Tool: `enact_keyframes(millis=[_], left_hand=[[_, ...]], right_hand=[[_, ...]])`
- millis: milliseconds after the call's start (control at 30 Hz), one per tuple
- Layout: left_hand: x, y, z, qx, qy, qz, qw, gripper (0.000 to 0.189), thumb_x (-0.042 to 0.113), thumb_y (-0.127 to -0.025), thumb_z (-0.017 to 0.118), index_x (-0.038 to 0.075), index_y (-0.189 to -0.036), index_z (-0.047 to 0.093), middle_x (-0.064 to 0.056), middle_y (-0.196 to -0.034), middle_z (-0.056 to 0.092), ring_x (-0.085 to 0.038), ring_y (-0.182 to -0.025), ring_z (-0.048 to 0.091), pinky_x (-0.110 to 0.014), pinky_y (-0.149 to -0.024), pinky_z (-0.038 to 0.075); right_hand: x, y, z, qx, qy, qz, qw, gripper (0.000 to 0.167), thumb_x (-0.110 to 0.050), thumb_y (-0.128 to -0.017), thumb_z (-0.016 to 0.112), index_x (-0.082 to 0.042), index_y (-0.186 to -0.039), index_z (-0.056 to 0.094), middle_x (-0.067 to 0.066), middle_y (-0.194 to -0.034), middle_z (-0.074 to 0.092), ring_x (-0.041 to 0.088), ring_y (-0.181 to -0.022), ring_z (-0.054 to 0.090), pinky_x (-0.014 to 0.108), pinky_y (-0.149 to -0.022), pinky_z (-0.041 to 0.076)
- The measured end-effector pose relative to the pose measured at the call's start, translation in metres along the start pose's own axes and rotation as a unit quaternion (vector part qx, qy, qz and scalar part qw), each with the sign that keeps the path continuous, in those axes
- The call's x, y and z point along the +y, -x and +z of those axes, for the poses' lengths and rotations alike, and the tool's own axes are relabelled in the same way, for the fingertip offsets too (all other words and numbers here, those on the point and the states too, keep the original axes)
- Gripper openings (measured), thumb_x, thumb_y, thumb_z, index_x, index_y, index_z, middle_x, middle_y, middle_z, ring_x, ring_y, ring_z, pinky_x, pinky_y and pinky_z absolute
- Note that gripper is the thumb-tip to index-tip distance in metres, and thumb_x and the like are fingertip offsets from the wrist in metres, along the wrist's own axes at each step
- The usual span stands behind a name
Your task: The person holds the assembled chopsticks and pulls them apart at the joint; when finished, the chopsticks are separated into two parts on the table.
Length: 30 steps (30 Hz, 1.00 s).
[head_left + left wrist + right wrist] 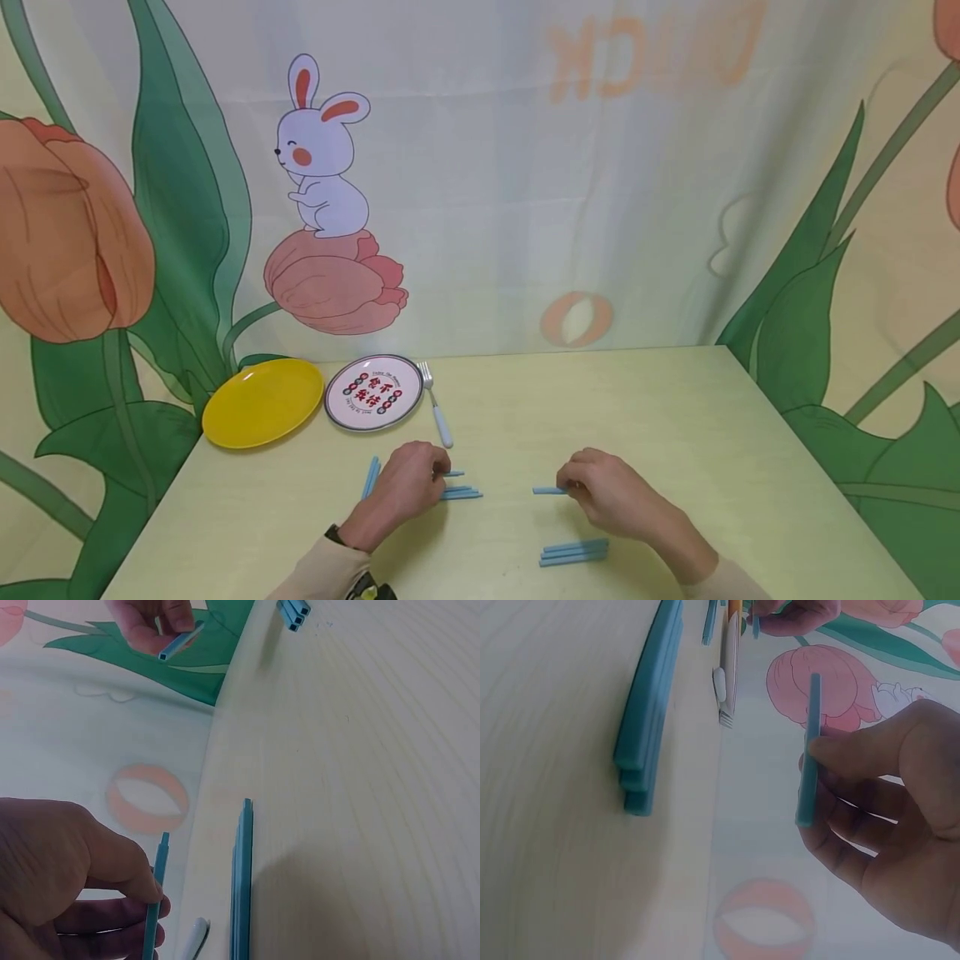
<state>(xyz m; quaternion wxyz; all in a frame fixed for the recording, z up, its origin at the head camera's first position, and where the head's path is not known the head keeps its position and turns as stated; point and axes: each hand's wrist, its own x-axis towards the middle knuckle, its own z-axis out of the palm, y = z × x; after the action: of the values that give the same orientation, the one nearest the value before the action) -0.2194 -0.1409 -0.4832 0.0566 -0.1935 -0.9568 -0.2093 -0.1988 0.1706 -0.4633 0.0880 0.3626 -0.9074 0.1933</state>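
My left hand point(408, 485) pinches a slim blue stick point(157, 889) between thumb and fingers; its far end narrows to a stepped tip. Below that hand, several similar blue sticks point(461, 494) lie side by side on the table, partly hidden by it. Two more blue sticks point(371, 477) lie at an angle just left of the hand. Across a gap, my right hand point(611, 493) holds another blue stick point(810, 754) by thumb and fingertips, raised over the table. Nearer the front edge, a bundle of three blue sticks point(573, 552) lies below my right hand.
A yellow plate point(262, 404) is at the table's back left corner. Beside it are a white plate point(352, 408) with red characters and a fork point(442, 427) with a pale handle. A printed curtain point(480, 208) hangs along the table's point(660, 417) back edge.
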Motion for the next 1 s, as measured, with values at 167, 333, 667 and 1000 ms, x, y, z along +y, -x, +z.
enact_keyframes(millis=[167, 333, 667, 1000], left_hand=[[-0.004, 0.000, 0.002, 0.000, 0.001, 0.004, 1.0000, 0.014, 0.000, -0.074, 0.068, 0.011, -0.080, 0.075, 0.003, -0.078, 0.067, -0.011, -0.073, 0.058, -0.029, -0.066, 0.049], [-0.007, 0.000, 0.004, -0.004, 0.005, 0.006, 1.0000, 0.014, 0.000, -0.075, 0.070, 0.011, -0.081, 0.075, 0.003, -0.076, 0.066, -0.009, -0.070, 0.056, -0.028, -0.065, 0.047], [-0.010, -0.002, 0.006, -0.024, 0.008, -0.003, 0.9997, 0.009, 0.003, -0.081, 0.072, 0.010, -0.083, 0.076, 0.005, -0.077, 0.067, -0.008, -0.070, 0.055, -0.027, -0.065, 0.048], [-0.012, -0.002, 0.007, -0.031, 0.014, -0.001, 0.9994, 0.007, 0.003, -0.081, 0.073, 0.008, -0.084, 0.077, 0.001, -0.078, 0.069, -0.011, -0.072, 0.058, -0.030, -0.069, 0.050]], right_hand=[[-0.001, 0.003, 0.001, -0.011, -0.011, 0.006, 0.9999, 0.013, -0.003, -0.085, 0.069, -0.016, -0.086, 0.071, -0.011, -0.081, 0.062, 0.002, -0.077, 0.054, 0.022, -0.068, 0.050], [-0.002, 0.004, 0.001, -0.023, -0.025, 0.010, 0.9994, 0.012, -0.003, -0.085, 0.069, -0.016, -0.086, 0.071, -0.011, -0.081, 0.062, 0.001, -0.076, 0.054, 0.021, -0.067, 0.050], [-0.002, 0.006, 0.002, -0.047, -0.027, 0.013, 0.9984, 0.012, -0.004, -0.086, 0.068, -0.016, -0.087, 0.072, -0.012, -0.081, 0.062, -0.001, -0.074, 0.051, 0.020, -0.066, 0.049], [-0.002, 0.008, 0.005, -0.062, -0.027, 0.012, 0.9976, 0.013, -0.004, -0.084, 0.068, -0.016, -0.086, 0.072, -0.013, -0.081, 0.062, -0.001, -0.072, 0.050, 0.020, -0.066, 0.048]])
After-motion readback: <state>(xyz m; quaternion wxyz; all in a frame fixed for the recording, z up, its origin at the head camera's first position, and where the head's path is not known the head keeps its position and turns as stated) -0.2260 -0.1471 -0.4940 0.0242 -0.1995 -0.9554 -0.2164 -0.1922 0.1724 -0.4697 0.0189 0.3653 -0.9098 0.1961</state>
